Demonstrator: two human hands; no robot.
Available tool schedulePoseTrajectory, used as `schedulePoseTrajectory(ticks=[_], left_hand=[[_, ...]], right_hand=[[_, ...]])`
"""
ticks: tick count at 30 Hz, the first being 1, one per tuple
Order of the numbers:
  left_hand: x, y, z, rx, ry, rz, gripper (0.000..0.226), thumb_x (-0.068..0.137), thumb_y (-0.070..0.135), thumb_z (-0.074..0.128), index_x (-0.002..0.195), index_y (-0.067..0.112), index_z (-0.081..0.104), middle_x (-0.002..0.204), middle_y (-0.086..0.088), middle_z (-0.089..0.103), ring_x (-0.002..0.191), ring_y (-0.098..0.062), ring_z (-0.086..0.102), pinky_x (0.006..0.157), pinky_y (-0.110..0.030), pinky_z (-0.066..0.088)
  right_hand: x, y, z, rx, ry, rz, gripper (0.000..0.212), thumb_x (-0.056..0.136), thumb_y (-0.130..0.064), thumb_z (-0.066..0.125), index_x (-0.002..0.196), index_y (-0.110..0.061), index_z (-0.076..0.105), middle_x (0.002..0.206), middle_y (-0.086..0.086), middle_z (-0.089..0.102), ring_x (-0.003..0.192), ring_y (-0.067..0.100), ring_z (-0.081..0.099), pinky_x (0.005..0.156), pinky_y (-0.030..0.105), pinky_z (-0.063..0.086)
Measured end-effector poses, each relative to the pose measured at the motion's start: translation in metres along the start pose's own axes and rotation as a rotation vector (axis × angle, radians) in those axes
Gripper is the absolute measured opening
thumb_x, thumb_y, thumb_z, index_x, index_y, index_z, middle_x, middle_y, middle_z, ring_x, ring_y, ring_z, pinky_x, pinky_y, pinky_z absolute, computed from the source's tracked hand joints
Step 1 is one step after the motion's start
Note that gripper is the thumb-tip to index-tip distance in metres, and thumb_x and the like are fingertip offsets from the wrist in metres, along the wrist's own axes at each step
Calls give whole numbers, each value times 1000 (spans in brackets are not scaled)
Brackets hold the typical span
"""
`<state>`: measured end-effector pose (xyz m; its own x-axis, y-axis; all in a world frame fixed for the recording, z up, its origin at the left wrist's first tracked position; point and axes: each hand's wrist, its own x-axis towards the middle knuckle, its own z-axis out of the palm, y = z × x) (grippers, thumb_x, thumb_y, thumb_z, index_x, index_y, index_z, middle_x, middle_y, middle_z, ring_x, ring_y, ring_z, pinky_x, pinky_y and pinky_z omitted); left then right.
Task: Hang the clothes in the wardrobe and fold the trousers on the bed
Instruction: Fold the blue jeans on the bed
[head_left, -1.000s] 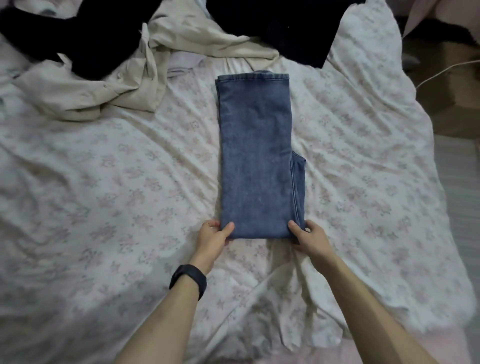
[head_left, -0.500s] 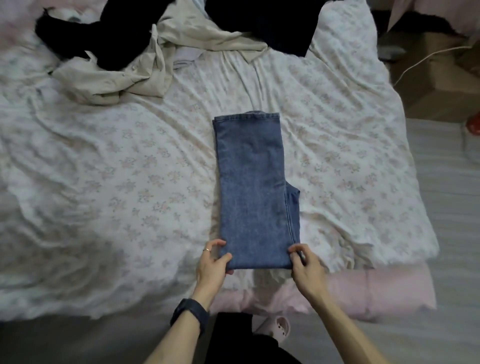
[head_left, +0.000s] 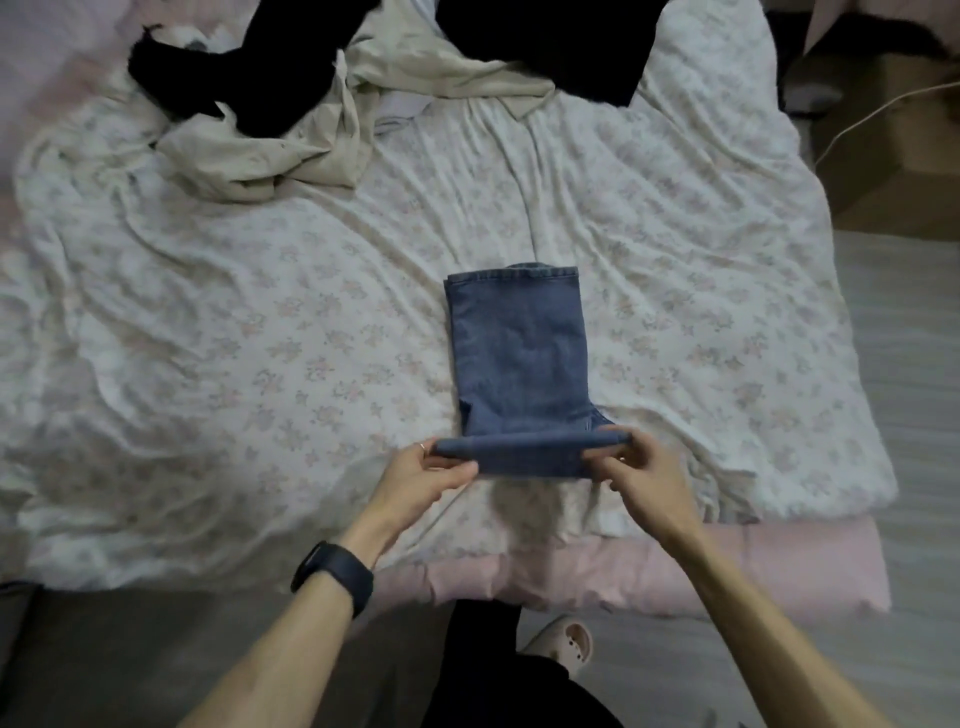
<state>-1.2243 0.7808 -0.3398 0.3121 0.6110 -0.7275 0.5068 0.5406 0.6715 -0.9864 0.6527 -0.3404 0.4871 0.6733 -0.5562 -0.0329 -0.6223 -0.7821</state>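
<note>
Inspection, head view. One bed (head_left: 260, 364) fills most of the frame under a creased floral cover.

At its far end I count three pieces in an unsorted heap. There is one beige garment (head_left: 291, 156), one black garment on the left (head_left: 249, 67) and one black garment on the right (head_left: 545, 47). Both dark pieces run out of view, so I cannot confirm they are separate items. I see no wardrobe or hanger.

One pair of trousers (head_left: 519, 353), in blue denim, lies near the bed's front edge, well apart from the heap. It is already narrowed lengthwise into a strip, and its near end is raised off the cover.

Two hands are on it. The left hand (head_left: 421, 478) pinches the left corner of the raised end. The right hand (head_left: 644, 483) pinches the right corner, with its fingers curled round the denim.

I judge the step in hand to be the crosswise fold of the trousers, part done. The next move calls for carrying the raised end forward with both corners level. I would then lay it square on the far hem and press it flat. Going by the heap, the hanging is not yet done.

Small items: one dark wristband (head_left: 335, 574) on the left wrist and one ring (head_left: 423, 446) on a left finger.
</note>
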Motion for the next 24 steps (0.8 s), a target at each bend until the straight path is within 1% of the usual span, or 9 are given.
schedulePoseTrajectory(ticks=[2, 4, 5, 7, 10, 14, 17, 19, 24], left_hand=[[28, 32, -10, 170, 126, 121, 16, 92, 31, 73, 105, 22, 69, 90, 9, 74, 80, 2, 67, 66, -12, 49], [61, 57, -18, 305, 221, 211, 20, 94, 42, 67, 101, 24, 71, 90, 5, 75, 84, -7, 69, 71, -25, 55], [80, 68, -20, 318, 234, 239, 23, 95, 46, 64, 99, 24, 70, 92, 3, 75, 86, -12, 69, 75, -33, 57], [120, 91, -21, 229, 187, 231, 30, 96, 54, 57, 104, 27, 67, 103, 4, 74, 96, -14, 69, 87, -38, 57], [179, 113, -17, 135, 145, 206, 56, 88, 73, 51, 115, 26, 63, 113, 5, 71, 105, -18, 67, 95, -43, 55], [236, 117, -13, 268, 246, 197, 54, 99, 59, 47, 124, 14, 61, 122, -4, 67, 114, -28, 62, 95, -40, 51], [256, 114, -10, 294, 273, 197, 49, 102, 54, 44, 130, 16, 58, 131, -4, 63, 122, -30, 57, 90, -33, 46], [271, 112, -10, 313, 302, 171, 51, 102, 57, 41, 136, 20, 54, 137, -3, 60, 122, -29, 57, 92, -34, 46], [302, 99, -16, 375, 353, 128, 51, 97, 69, 35, 121, 31, 58, 115, 1, 69, 103, -28, 63, 84, -40, 53]], right_hand=[[39, -31, 0, -164, 32, -99, 4, 94, -21, 66, 93, -21, 70, 75, -4, 75, 69, 7, 69, 65, 27, 54], [80, -52, 1, -334, 132, -199, 17, 97, -35, 63, 91, -20, 69, 79, -2, 71, 75, 14, 66, 68, 33, 51], [101, -60, 3, -369, 180, -238, 22, 97, -39, 62, 91, -18, 67, 83, 2, 67, 78, 18, 63, 70, 35, 48], [144, -75, 8, -319, 215, -256, 25, 99, -40, 58, 94, -16, 63, 93, 5, 63, 84, 20, 61, 75, 37, 48], [194, -91, 18, -251, 178, -174, 14, 104, -35, 51, 103, -22, 56, 96, -6, 61, 88, 15, 57, 77, 30, 39], [245, -85, 27, -317, 182, -120, 17, 104, -36, 51, 106, -21, 58, 99, -2, 64, 92, 20, 58, 78, 30, 38], [267, -75, 33, -358, 188, -69, 23, 104, -39, 49, 106, -18, 59, 100, -2, 62, 92, 20, 57, 78, 30, 37], [283, -72, 41, -403, 187, -45, 26, 104, -41, 48, 107, -17, 58, 98, -4, 60, 93, 21, 56, 76, 30, 34], [312, -72, 52, -495, 185, -35, 32, 104, -48, 43, 110, -20, 57, 104, -2, 64, 89, 21, 55, 73, 34, 38]])
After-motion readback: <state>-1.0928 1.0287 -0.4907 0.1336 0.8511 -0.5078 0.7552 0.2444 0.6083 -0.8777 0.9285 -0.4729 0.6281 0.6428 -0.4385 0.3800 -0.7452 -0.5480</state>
